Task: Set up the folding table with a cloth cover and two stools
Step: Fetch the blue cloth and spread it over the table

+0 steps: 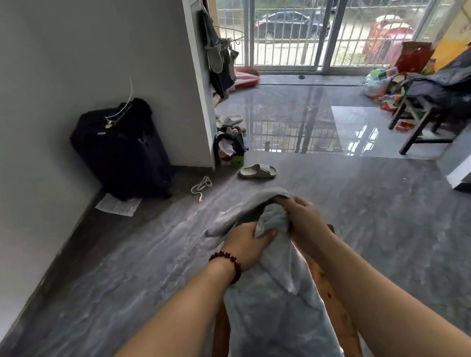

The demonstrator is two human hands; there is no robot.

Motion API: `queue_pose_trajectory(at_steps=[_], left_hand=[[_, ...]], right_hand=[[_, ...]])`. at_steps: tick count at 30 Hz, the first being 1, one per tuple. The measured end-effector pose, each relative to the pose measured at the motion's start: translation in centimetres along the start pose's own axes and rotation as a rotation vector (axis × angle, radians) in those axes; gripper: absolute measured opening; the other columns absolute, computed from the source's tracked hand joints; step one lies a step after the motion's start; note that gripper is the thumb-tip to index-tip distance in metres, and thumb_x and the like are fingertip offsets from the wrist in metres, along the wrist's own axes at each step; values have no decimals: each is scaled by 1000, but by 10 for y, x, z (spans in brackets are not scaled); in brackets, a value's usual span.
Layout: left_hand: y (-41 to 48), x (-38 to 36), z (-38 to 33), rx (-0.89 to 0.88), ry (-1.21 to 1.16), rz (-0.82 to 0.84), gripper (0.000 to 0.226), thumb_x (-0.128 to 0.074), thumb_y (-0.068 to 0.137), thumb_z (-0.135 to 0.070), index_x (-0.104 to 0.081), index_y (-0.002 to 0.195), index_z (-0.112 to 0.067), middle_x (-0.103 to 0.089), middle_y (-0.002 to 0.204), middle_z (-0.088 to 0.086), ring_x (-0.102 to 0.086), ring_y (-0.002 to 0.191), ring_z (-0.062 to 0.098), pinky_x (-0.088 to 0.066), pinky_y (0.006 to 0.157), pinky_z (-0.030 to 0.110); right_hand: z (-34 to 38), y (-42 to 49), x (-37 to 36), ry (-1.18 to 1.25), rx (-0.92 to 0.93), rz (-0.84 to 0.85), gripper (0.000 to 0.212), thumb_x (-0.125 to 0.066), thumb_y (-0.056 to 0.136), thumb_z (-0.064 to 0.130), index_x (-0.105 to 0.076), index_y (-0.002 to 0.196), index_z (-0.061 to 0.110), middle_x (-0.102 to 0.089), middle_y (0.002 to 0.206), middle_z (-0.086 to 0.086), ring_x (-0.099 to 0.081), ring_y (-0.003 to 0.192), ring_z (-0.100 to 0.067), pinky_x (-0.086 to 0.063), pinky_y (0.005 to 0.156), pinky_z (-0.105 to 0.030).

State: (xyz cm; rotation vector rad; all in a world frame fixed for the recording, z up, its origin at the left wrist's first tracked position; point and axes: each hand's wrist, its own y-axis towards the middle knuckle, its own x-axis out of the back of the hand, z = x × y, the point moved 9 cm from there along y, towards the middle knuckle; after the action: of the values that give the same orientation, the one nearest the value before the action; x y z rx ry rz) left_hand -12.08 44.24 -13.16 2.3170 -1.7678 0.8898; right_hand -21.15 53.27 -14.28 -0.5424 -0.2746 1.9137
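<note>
A pale grey-blue cloth (pixel 275 306) hangs bunched in front of me, low in the middle of the head view. My left hand (pixel 250 242), with a red bead bracelet at the wrist, grips a fold of it from the left. My right hand (pixel 301 214) grips the bunched top from the right. Under the cloth, brown wooden edges (pixel 336 310) of a folded piece of furniture show on both sides; most of it is hidden by the cloth.
A dark suitcase (pixel 121 153) stands against the left wall, with a paper (pixel 118 205) and a white cable (pixel 201 185) on the floor by it. A slipper (pixel 257 172) lies ahead. A loaded chair (pixel 431 103) stands at right.
</note>
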Motion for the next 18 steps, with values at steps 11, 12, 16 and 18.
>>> queue_pose_trajectory(at_steps=[11,12,16,18], left_hand=[[26,9,19,178,-278,-172,36,-59,88,-35,-68,105,-4,-67,110,11,-61,106,24,-47,97,37],[29,5,23,192,-298,-161,41,-60,83,-42,-69,103,-7,-68,109,10,-61,106,24,-47,98,39],[37,-13,18,246,-473,-67,24,-59,88,-32,-67,82,-10,-69,97,19,-65,94,31,-51,90,44],[30,-19,-2,235,-565,13,22,-49,97,-15,-59,78,-8,-66,77,14,-64,65,19,-55,61,27]], right_hand=[[-29,-30,18,-455,113,29,33,-75,79,29,-64,105,14,-68,99,-1,-65,94,-14,-54,80,-24],[-28,-32,19,-469,134,23,38,-76,78,31,-62,109,15,-68,101,1,-64,96,-13,-54,80,-24],[-25,-35,25,-535,173,5,53,-81,71,33,-55,116,20,-62,109,3,-60,102,-10,-53,90,-30],[-21,-36,25,-543,177,6,50,-82,71,27,-55,112,20,-63,104,5,-61,97,-7,-53,86,-25]])
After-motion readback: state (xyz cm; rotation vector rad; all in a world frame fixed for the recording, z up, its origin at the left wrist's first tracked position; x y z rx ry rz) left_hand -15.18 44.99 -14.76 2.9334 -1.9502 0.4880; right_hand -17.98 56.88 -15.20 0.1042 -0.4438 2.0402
